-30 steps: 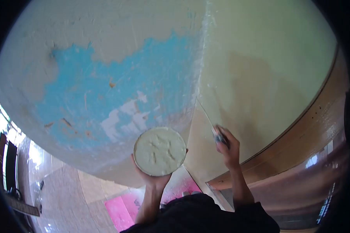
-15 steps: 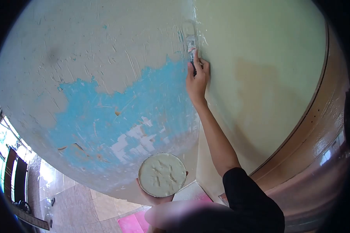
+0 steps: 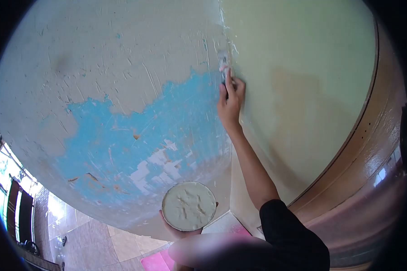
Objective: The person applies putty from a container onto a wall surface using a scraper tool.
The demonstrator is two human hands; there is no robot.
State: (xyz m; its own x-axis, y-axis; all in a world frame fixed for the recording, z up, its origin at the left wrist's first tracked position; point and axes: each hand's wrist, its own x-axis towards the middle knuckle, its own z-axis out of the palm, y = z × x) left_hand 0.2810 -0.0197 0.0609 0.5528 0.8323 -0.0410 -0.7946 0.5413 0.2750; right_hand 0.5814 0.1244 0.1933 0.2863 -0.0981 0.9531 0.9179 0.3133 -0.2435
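My right hand (image 3: 230, 99) is closed around the handle of a putty knife (image 3: 223, 61), its blade flat against the wall beside the inner corner. Pale filler is smeared on the blade and along the corner near it. Low in the view, my left hand (image 3: 176, 231) supports a round container of putty (image 3: 189, 206) from beneath and the side. Creamy off-white putty fills it almost to the rim, with several gouges in its surface. The left wall (image 3: 144, 122) has a bare blue patch under grey coating, with white patches low down.
A pale green wall (image 3: 303, 49) meets the left wall at the corner. Brown wooden trim (image 3: 366, 122) curves along the right. Below lie floor tiles (image 3: 90, 239) and a pink sheet-like thing (image 3: 158, 262); a bright opening (image 3: 9, 167) is at far left.
My right hand and the putty knife have moved down along the corner. The pale filler mark above the blade has been spread thinner. The left hand still holds the container.
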